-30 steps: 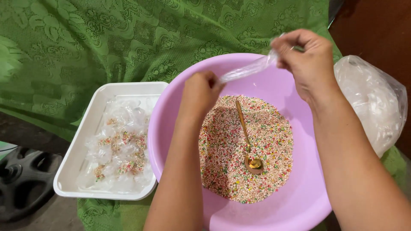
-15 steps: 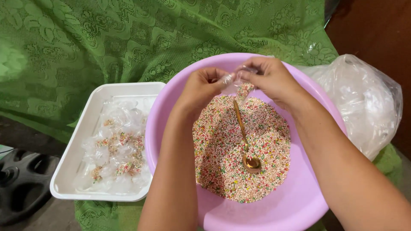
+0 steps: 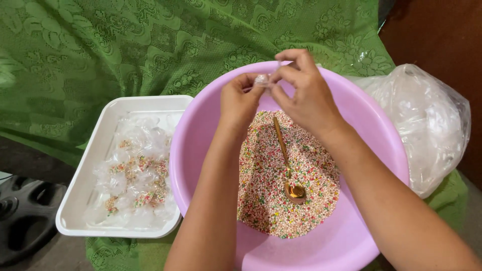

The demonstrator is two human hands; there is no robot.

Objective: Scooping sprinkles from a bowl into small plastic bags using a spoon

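My left hand (image 3: 240, 103) and my right hand (image 3: 301, 88) meet above the far side of a large pink basin (image 3: 374, 135). Between their fingertips they pinch a small clear plastic packet (image 3: 261, 80) with some coloured beads in it. The basin holds a heap of tiny multicoloured beads (image 3: 281, 185). A gold spoon (image 3: 287, 165) lies in the heap, bowl toward me.
A white rectangular tray (image 3: 83, 193) to the left of the basin holds several small filled clear packets (image 3: 133, 178). A bundle of clear plastic bags (image 3: 427, 120) lies to the right. Green lace cloth (image 3: 125, 50) covers the surface. A dark object (image 3: 22, 221) sits at the lower left.
My right hand has come down and left from the basin's far right rim to meet my left hand. The stretched-out clear plastic is now gathered into a small packet between both hands.
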